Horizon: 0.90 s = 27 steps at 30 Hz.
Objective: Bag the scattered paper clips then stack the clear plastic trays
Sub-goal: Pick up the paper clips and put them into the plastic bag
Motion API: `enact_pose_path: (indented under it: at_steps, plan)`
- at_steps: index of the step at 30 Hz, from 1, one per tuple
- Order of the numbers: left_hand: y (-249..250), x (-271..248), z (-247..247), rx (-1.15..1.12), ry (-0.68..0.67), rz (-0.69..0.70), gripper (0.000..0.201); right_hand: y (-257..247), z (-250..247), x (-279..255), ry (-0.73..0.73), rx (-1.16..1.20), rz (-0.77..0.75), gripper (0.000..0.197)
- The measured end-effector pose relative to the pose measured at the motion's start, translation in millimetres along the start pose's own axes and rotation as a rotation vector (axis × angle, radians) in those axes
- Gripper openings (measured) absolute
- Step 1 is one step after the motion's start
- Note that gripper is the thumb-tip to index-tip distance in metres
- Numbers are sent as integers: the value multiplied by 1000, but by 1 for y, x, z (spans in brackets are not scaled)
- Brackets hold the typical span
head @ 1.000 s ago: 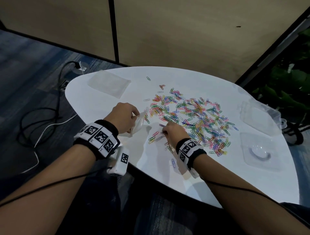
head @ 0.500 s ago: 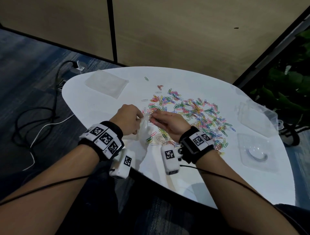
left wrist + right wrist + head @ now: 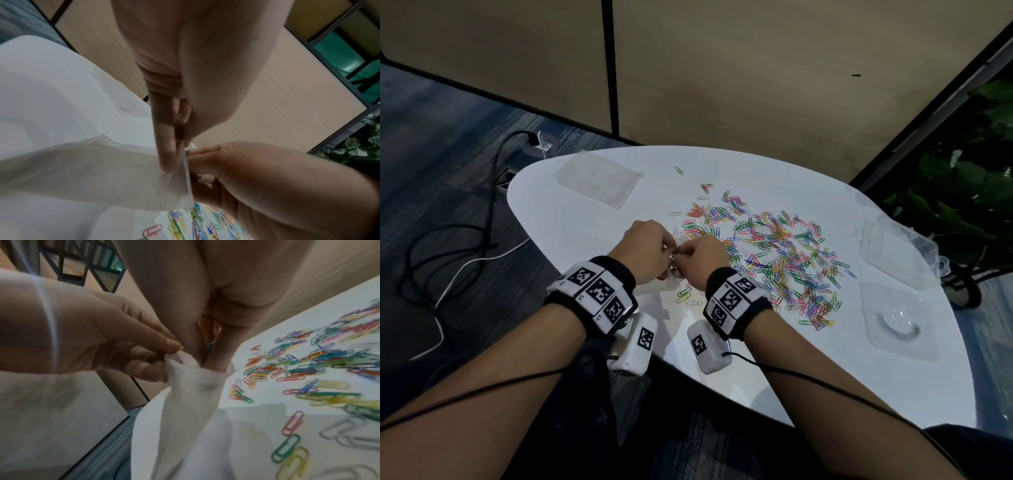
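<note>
My left hand (image 3: 650, 250) pinches the mouth of a small clear plastic bag (image 3: 185, 402) near the table's front left. The bag (image 3: 92, 175) hangs from thumb and forefinger. My right hand (image 3: 700, 260) pinches a few paper clips (image 3: 210, 344) and pushes its fingertips (image 3: 213, 363) into the bag's mouth. A wide scatter of coloured paper clips (image 3: 774, 253) lies on the white table (image 3: 585, 226) just right of both hands. Two clear plastic trays sit at the right edge, one far (image 3: 893, 253), one near (image 3: 897, 322).
A flat stack of clear bags (image 3: 599, 178) lies at the table's far left. Cables (image 3: 448, 253) trail over the dark carpet to the left. A beige partition wall (image 3: 756, 68) stands behind the table, and a green plant (image 3: 969, 192) beyond its right edge.
My right hand left the clip pile, carried clips left to the bag, and now has its fingertips in the bag's mouth. The left hand kept hold of the bag.
</note>
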<state>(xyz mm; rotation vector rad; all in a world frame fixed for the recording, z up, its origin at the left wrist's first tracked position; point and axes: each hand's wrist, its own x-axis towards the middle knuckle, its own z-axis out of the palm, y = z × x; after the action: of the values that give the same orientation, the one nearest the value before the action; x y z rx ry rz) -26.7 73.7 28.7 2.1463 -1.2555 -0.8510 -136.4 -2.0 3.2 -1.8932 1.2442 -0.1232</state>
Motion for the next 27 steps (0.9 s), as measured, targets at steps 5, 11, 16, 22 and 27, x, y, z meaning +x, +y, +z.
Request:
enact_pose_path:
  at_steps: [5,11,16,22,27]
  plan:
    - [3,-2,-2,-8,18,-6,25,-4,3,-3,14,-125,-66,14]
    - [3,-2,-5,38,22,-16,26,-6,0,-5,-166,-318,-258,27]
    - [0,1,-11,-3,52,-74,23,23,-23,-2,-192,228,-262,41]
    - [0,3,-8,7,50,-95,20,73,-2,-13,-224,-481,-344,35]
    - [-4,4,-7,48,30,-82,22,110,10,-25,-263,-851,-731,50]
